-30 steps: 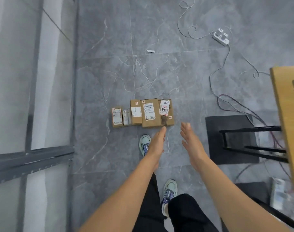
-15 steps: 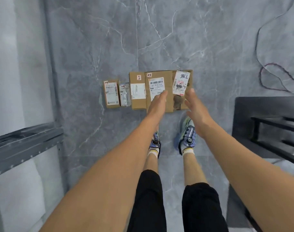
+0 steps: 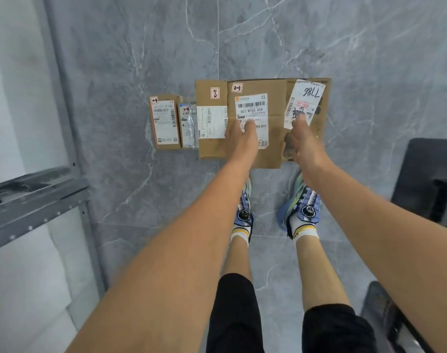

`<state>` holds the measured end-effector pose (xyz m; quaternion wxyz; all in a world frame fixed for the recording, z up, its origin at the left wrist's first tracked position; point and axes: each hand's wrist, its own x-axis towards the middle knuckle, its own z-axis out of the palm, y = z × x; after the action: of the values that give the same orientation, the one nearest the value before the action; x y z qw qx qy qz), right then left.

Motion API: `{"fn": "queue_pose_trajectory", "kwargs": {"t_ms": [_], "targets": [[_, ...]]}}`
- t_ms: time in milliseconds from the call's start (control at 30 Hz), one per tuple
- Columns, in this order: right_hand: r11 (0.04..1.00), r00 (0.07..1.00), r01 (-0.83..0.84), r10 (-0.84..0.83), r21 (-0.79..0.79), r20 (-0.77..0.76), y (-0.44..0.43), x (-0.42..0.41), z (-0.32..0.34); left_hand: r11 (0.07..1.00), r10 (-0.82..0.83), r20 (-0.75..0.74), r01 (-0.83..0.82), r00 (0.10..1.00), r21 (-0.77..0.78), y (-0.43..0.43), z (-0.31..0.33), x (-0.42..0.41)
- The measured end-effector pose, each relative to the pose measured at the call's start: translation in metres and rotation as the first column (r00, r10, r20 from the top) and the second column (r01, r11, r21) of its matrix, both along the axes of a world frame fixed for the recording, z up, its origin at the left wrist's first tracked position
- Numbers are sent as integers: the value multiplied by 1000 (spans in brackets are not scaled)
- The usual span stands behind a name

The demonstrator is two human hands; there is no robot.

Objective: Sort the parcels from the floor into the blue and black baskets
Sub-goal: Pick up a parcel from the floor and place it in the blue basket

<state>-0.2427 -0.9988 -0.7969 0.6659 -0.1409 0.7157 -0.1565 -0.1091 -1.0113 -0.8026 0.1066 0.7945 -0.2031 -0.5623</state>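
Several parcels lie in a row on the grey floor. From left: a small brown box (image 3: 165, 123), a thin clear pouch (image 3: 189, 127), a brown box with a white label (image 3: 211, 98), a larger cardboard box (image 3: 273, 103) and a box with a label marked 7786 (image 3: 306, 98). My left hand (image 3: 241, 137) rests flat on the larger box, over its label. My right hand (image 3: 302, 143) lies on the 7786 box, fingertips on the label's lower edge. Neither hand visibly grips anything. No blue or black basket is in view.
A grey metal shelf frame (image 3: 36, 200) stands at the left, against a pale wall. A black stand base (image 3: 431, 171) sits at the right and another dark object (image 3: 385, 314) at the bottom right. My feet in blue shoes (image 3: 304, 210) stand just behind the parcels.
Both hands have reached forward from above my feet onto the two right-hand parcels. The view has come lower and closer to the floor.
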Motion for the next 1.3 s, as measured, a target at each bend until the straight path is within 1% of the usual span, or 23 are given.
{"fn": "queue_pose_trajectory", "kwargs": {"t_ms": [167,367,567,800,933,1033,1100,1200,1300], "targets": [[999,1000,16,-15,30,-8,-2,0,-20,997,-31,65,36,997,-69,5,0,-4],[999,999,32,-33,15,32,1,3,-38,997,-4,102,11,995,-71,3,-9,-2],[998,998,57,-58,23,21,4,9,-45,1000,8,99,-7,995,-17,-3,-19,2],[997,998,53,-55,60,32,0,16,-42,995,73,62,-77,995,65,-8,-22,6],[998,998,57,-57,34,-2,-1,10,-19,998,31,-20,-30,999,47,-10,9,4],[997,996,81,-81,9,-41,-1,2,10,998,-56,-24,56,998,-6,-6,37,1],[996,994,90,-90,3,-64,-1,-4,34,995,-87,-52,85,995,-42,-4,59,0],[998,995,63,-65,-25,-82,-4,-11,76,996,-68,-135,60,989,-60,-4,99,-2],[996,993,56,-63,-69,-95,-11,-11,121,993,-38,-158,19,987,-118,-11,149,1]]}}
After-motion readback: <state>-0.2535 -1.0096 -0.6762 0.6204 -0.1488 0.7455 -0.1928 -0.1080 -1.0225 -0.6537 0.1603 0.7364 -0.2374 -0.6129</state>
